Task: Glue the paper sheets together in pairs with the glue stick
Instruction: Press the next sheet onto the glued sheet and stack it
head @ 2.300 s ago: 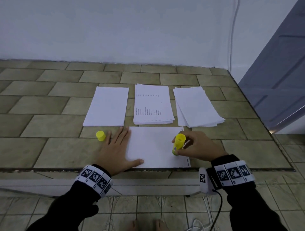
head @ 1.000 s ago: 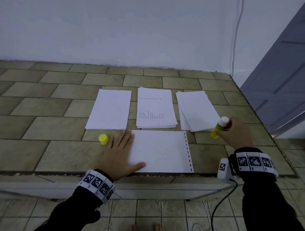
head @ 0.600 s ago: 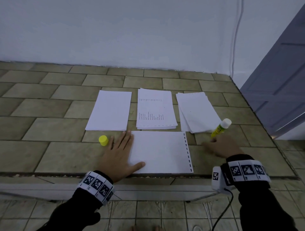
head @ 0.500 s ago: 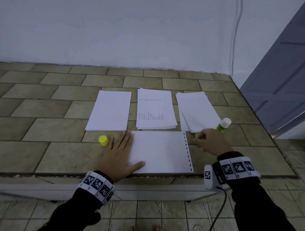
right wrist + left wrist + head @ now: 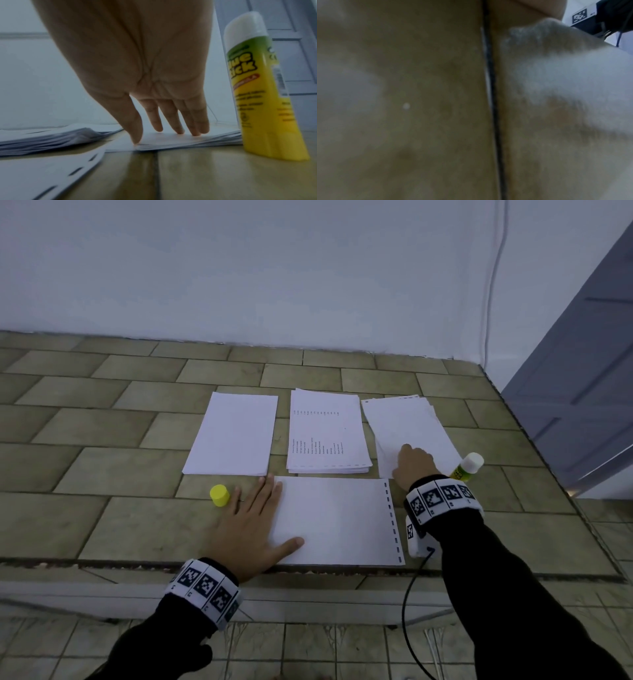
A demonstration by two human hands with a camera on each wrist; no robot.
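Tiled counter point(image 5: 102, 529): three paper stacks point(image 5: 327, 433), one sheet point(image 5: 337, 518), one glue stick point(image 5: 467, 468).

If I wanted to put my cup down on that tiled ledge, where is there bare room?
Bare tile lies left of the yellow cap and leftmost paper stack, and behind the stacks toward the wall. It is crowded in the middle and right: the left hand presses the front sheet, the right hand touches the rightmost stack beside the glue stick.
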